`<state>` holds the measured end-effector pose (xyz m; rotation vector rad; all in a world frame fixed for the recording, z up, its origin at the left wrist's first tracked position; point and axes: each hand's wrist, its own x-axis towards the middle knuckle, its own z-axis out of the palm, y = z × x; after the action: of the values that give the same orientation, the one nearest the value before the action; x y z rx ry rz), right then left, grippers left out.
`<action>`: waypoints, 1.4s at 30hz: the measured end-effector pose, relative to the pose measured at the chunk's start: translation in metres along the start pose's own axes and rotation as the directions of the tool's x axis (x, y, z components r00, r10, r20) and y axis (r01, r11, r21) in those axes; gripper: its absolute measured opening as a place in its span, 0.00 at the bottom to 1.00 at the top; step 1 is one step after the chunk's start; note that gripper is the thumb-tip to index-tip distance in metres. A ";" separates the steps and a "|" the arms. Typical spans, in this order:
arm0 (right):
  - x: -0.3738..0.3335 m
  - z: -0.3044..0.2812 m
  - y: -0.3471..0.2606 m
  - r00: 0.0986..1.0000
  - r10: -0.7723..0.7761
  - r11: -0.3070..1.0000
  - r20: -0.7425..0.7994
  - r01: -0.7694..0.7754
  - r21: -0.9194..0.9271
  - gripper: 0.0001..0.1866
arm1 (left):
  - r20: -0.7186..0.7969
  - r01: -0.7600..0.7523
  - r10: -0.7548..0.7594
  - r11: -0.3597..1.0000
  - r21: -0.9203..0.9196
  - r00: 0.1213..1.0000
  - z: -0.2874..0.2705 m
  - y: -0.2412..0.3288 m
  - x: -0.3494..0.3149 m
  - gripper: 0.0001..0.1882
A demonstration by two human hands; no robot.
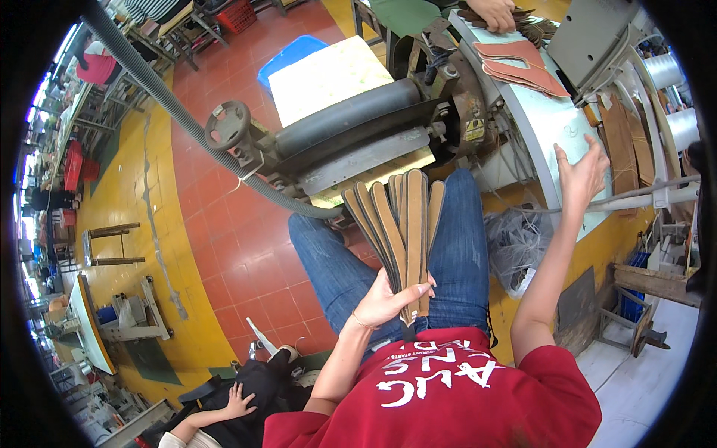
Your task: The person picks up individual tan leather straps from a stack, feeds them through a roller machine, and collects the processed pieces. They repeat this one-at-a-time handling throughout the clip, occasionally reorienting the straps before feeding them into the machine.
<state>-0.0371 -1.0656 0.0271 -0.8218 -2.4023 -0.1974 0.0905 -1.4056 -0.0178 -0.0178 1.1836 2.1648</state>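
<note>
In my left hand [385, 302], a fanned bundle of long tan leather straps [393, 224] with dark edges and rounded ends is gripped near its lower end. The bundle stands out above my lap, its rounded ends spread toward the machine. My right hand [582, 173] is stretched out over the white table [556, 123] on the right, fingers apart and nothing visible in them. Beside that hand lie flat brown leather pieces [620, 145]. Reddish-brown leather panels [519, 67] are stacked farther up the same table.
A machine with a dark roller [349, 116] and a handwheel [228, 125] stands before my knees. A grey corrugated hose [160, 86] crosses the left. A clear plastic bag [519, 243] hangs below the table. Another person's hand [494, 13] is at the far table end; another [239, 403] at lower left.
</note>
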 end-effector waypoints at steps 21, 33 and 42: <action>-0.133 -0.085 -0.076 -0.056 -0.874 0.140 0.482 -0.980 0.140 0.36 | 0.189 0.043 -0.057 0.996 0.077 0.980 0.033 -0.027 -0.009 0.25; -0.134 -0.108 -0.107 0.004 -0.930 0.202 0.368 -0.831 0.519 0.24 | 0.058 -0.065 0.083 0.962 -0.266 0.995 -0.010 -0.005 0.002 0.56; -0.132 -0.053 -0.117 -0.046 -0.894 0.439 0.445 -0.282 0.853 0.44 | 0.089 0.165 -0.141 0.913 -0.373 0.986 0.001 -0.022 0.012 0.31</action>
<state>0.0026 -1.2438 0.0003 0.7196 -3.1984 1.9372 0.0935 -1.3900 -0.0377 -0.2050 0.6881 2.2035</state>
